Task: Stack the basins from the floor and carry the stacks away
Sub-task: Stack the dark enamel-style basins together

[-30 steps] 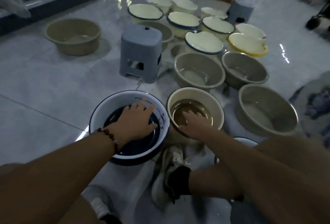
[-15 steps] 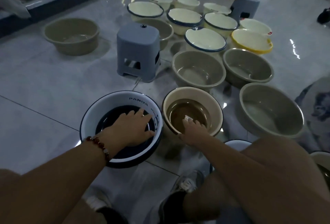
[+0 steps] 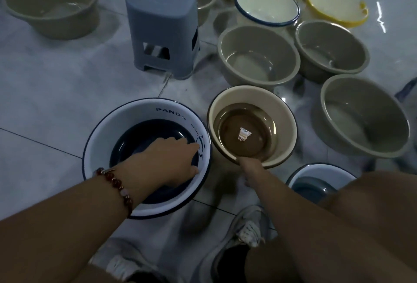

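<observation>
A white basin marked PANDA stands on the tiled floor with a dark blue basin nested in it. My left hand lies inside, fingers stretched to the dark basin's right edge and the thumb low against the wall. Right beside it is a beige basin holding a brown see-through basin with a small label. My right hand grips the beige basin's near rim, thumb inside and fingers hidden below. That basin looks tipped toward me.
A grey plastic stool stands behind the white basin. Grey-beige basins sit at the right and far left. Cream enamel basins crowd the back. Another white basin sits by my right knee, near my shoe.
My right hand drew back from inside the brown basin to the beige basin's near rim. My left hand slid toward the right wall. The view moved closer.
</observation>
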